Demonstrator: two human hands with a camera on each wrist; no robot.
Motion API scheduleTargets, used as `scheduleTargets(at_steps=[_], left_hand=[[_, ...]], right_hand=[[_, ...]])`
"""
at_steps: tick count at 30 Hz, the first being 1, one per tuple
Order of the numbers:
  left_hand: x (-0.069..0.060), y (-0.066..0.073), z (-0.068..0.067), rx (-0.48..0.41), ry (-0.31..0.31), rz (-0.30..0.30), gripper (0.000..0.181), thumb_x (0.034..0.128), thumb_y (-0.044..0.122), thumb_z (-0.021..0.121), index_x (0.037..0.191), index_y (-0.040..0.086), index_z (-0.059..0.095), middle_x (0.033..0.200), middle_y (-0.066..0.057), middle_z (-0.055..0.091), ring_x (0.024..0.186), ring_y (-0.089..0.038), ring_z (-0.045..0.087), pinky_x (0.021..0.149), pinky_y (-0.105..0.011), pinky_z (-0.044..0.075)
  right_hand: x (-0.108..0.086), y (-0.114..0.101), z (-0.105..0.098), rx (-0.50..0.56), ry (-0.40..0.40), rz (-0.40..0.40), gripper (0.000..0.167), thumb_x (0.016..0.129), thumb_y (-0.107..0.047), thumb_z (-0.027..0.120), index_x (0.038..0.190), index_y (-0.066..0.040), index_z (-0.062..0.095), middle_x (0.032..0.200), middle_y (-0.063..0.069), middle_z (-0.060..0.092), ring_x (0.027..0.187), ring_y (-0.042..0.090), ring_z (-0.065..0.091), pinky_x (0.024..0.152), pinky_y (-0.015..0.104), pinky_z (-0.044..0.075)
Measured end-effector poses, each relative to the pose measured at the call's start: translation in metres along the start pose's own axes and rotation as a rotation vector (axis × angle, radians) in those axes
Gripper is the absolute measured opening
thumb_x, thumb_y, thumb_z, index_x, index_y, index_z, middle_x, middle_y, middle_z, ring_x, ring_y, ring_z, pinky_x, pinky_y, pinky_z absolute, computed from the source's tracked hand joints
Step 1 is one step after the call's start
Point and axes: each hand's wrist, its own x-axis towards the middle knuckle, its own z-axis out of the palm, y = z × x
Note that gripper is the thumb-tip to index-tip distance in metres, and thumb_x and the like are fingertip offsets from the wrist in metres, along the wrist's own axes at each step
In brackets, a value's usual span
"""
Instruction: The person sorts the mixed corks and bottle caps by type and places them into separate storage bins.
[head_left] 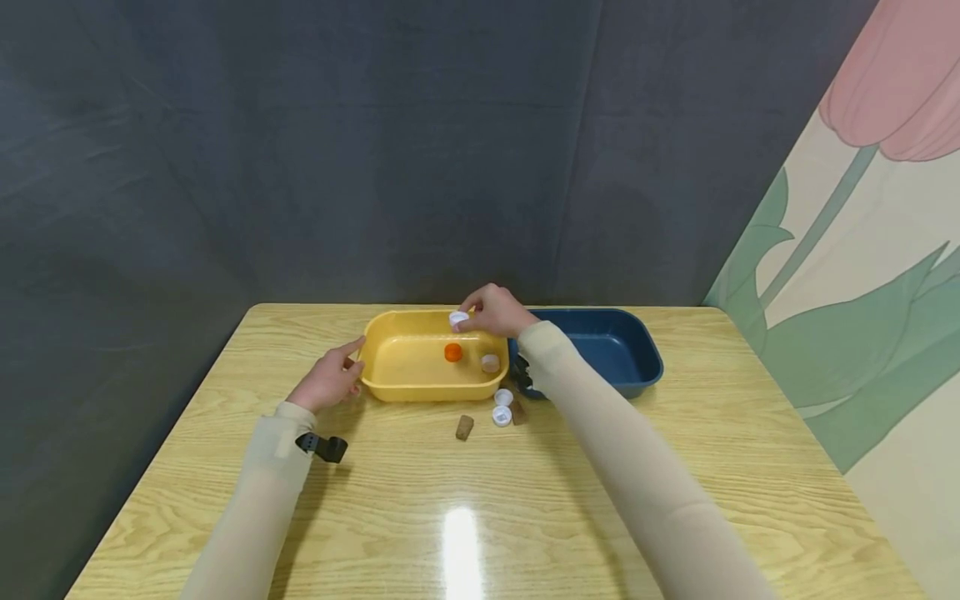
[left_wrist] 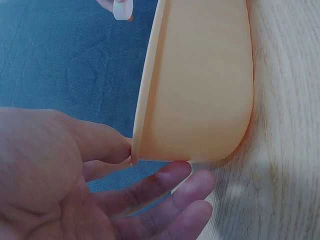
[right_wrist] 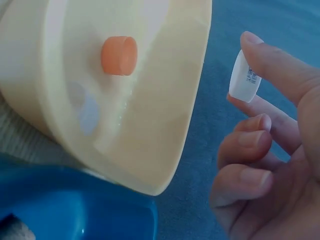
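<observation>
Right hand: grip clamped on a white cap, pinched between thumb and finger; the cap's long axis runs from thumb tip to fingertip in the right wrist view; cap held above the yellow tray, near its far side — tray floor and orange cap lie below and nearer the person; left hand touches the tray's left end, farther from the cap; pinch or mere touch there, cannot tell.
</observation>
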Motion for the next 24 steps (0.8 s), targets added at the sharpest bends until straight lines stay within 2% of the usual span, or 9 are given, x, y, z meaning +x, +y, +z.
scheduleTargets(at_steps=[8,13,19,22,24], left_hand=[[0.003,-0.002,-0.002,-0.002,-0.011,0.004,0.057,0.1073,0.01,0.041,0.16,0.004,0.019,0.108,-0.023,0.057,0.077,-0.031,0.063,0.062,-0.033,0.051],[0.003,-0.003,-0.002,-0.006,-0.015,-0.002,0.057,0.1073,0.01,0.041,0.16,0.005,0.019,0.109,-0.023,0.057,0.076,-0.031,0.063,0.064,-0.036,0.053],[0.004,-0.004,-0.002,0.008,-0.014,-0.005,0.057,0.1071,0.01,0.041,0.16,0.004,0.019,0.108,-0.023,0.057,0.077,-0.032,0.063,0.064,-0.035,0.052],[0.004,-0.004,-0.003,0.013,-0.013,-0.011,0.057,0.1071,0.009,0.041,0.16,0.004,0.019,0.108,-0.023,0.058,0.077,-0.032,0.063,0.064,-0.035,0.052],[0.003,-0.003,-0.003,0.016,-0.012,-0.011,0.057,0.1071,0.009,0.041,0.16,0.004,0.019,0.108,-0.023,0.058,0.078,-0.031,0.063,0.064,-0.034,0.052]], right_hand=[[0.004,-0.003,0.01,-0.033,-0.067,0.037,0.038,0.085,-0.03,0.081,0.116,-0.009,0.074,0.106,0.006,0.063,0.085,0.02,0.053,0.07,0.028,0.045],[0.007,-0.003,0.015,-0.067,-0.086,0.065,0.038,0.087,-0.029,0.08,0.119,-0.009,0.073,0.113,0.006,0.064,0.092,0.021,0.054,0.08,0.03,0.049],[0.006,-0.002,0.015,-0.085,-0.114,0.091,0.044,0.089,-0.028,0.078,0.127,-0.008,0.068,0.13,0.008,0.062,0.108,0.025,0.057,0.096,0.038,0.05],[0.005,-0.001,0.015,-0.083,-0.12,0.087,0.049,0.09,-0.028,0.077,0.133,-0.008,0.065,0.136,0.009,0.059,0.114,0.025,0.057,0.1,0.039,0.049],[0.005,0.0,0.015,-0.076,-0.121,0.084,0.05,0.09,-0.028,0.077,0.134,-0.007,0.064,0.136,0.01,0.059,0.113,0.025,0.058,0.098,0.038,0.051]])
